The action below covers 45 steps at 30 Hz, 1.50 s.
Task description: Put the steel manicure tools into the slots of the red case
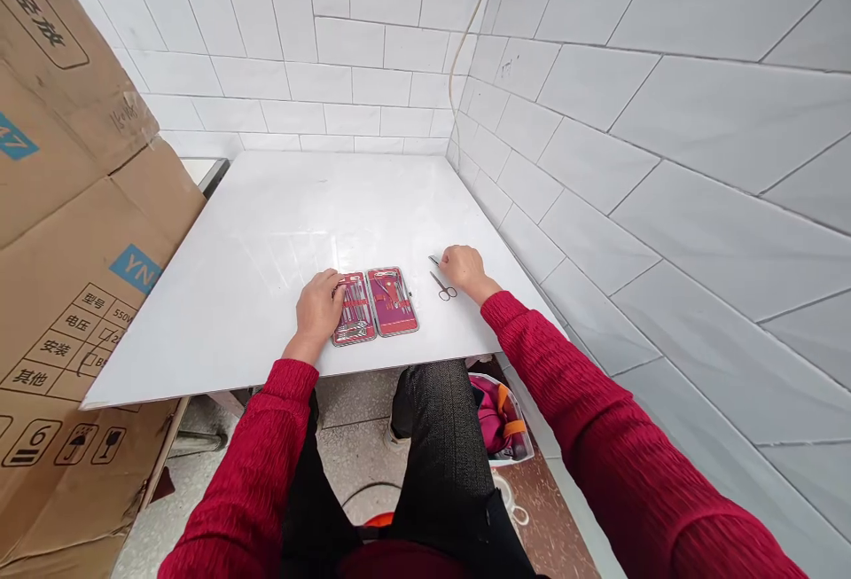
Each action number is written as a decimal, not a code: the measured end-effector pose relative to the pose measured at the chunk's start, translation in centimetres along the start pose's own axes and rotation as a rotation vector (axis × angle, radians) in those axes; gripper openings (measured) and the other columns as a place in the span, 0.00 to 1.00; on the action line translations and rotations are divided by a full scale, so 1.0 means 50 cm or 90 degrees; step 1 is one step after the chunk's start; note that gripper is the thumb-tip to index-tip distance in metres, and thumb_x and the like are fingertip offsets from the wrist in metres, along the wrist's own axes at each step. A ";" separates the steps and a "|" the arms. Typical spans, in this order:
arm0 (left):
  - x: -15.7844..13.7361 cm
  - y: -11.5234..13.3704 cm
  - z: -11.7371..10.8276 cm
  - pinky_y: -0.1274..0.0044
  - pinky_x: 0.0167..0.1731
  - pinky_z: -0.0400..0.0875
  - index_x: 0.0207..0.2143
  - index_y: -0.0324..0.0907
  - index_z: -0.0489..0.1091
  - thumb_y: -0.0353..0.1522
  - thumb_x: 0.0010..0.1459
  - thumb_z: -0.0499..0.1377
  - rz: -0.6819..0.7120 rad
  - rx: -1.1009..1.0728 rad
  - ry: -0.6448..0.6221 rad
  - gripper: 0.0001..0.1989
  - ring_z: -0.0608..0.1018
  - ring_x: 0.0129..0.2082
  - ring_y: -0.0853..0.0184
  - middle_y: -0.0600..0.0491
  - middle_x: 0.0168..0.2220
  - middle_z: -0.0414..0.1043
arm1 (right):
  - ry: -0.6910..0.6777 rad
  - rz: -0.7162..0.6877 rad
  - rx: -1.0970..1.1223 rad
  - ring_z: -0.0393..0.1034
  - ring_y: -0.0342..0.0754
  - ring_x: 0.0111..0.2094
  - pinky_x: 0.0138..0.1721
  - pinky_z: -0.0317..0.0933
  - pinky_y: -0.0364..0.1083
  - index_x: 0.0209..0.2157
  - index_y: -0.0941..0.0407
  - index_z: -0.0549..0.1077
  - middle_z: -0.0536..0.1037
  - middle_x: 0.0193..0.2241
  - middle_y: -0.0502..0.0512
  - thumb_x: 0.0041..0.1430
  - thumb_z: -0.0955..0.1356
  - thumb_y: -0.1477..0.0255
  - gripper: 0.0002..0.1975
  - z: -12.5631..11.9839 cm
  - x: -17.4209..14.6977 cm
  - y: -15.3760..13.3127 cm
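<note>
An open manicure set case (397,325) with a red lining lies on the white table, small metal tools strapped into both halves. My left hand (317,306) grips the left edge of this case, thumb over the inner side and fingers along the rim. To the right of the case is a small pair of scissors (447,293), lying with its blades pointing up and left. Just beyond the scissors, my right hand (464,266) is closed on a small metal tool (434,260). Only the tool's tip shows at the fingers, so its exact kind is hidden.
The white table (319,198) reaches back to a tiled wall (372,74); another tiled wall (585,171) runs close along the right. Large cardboard boxes (80,233) stand at the left. A container with purple and orange items (495,419) sits below the table's front edge.
</note>
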<state>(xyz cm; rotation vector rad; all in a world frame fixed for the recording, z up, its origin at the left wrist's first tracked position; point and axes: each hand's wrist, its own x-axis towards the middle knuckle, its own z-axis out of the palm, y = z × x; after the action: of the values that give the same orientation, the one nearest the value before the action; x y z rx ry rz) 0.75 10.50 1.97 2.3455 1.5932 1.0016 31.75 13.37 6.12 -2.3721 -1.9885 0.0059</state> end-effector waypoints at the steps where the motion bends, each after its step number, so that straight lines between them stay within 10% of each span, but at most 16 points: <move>1: 0.002 0.000 0.002 0.64 0.48 0.71 0.47 0.44 0.73 0.32 0.66 0.50 0.013 0.005 -0.005 0.13 0.74 0.50 0.56 0.48 0.50 0.73 | -0.012 -0.002 -0.014 0.75 0.51 0.40 0.34 0.56 0.44 0.39 0.59 0.80 0.82 0.40 0.61 0.60 0.66 0.77 0.10 -0.004 0.007 -0.006; 10: 0.001 0.012 -0.002 0.64 0.48 0.69 0.44 0.43 0.70 0.26 0.67 0.48 0.028 0.052 -0.022 0.12 0.73 0.46 0.57 0.47 0.43 0.73 | -0.154 -0.032 -0.058 0.75 0.52 0.34 0.30 0.57 0.44 0.37 0.63 0.80 0.81 0.31 0.63 0.55 0.69 0.74 0.10 -0.016 0.031 -0.033; 22: -0.029 0.018 -0.002 0.70 0.45 0.68 0.45 0.41 0.70 0.25 0.69 0.47 0.033 0.170 -0.016 0.12 0.73 0.44 0.62 0.48 0.43 0.74 | -0.105 -0.090 0.001 0.69 0.49 0.26 0.27 0.49 0.46 0.20 0.55 0.70 0.74 0.22 0.56 0.59 0.66 0.70 0.14 0.002 -0.033 -0.059; 33: -0.019 0.020 -0.002 0.66 0.47 0.66 0.46 0.41 0.70 0.25 0.68 0.45 0.027 0.141 -0.044 0.15 0.72 0.45 0.58 0.46 0.44 0.72 | -0.143 -0.205 0.045 0.74 0.50 0.34 0.30 0.52 0.44 0.28 0.56 0.77 0.81 0.30 0.56 0.58 0.67 0.70 0.08 -0.037 -0.191 -0.172; 45: -0.015 0.023 -0.002 0.65 0.46 0.67 0.44 0.41 0.70 0.26 0.69 0.46 0.033 0.139 -0.034 0.14 0.72 0.45 0.57 0.45 0.43 0.71 | -0.132 -0.178 -0.004 0.77 0.55 0.40 0.34 0.58 0.45 0.37 0.61 0.80 0.83 0.37 0.64 0.58 0.66 0.72 0.11 -0.026 -0.194 -0.239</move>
<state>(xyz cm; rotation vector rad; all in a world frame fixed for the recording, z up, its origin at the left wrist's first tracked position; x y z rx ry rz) 1.40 9.31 2.22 2.5434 1.7069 0.8024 18.36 5.87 7.63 -2.1526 -2.3986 0.2452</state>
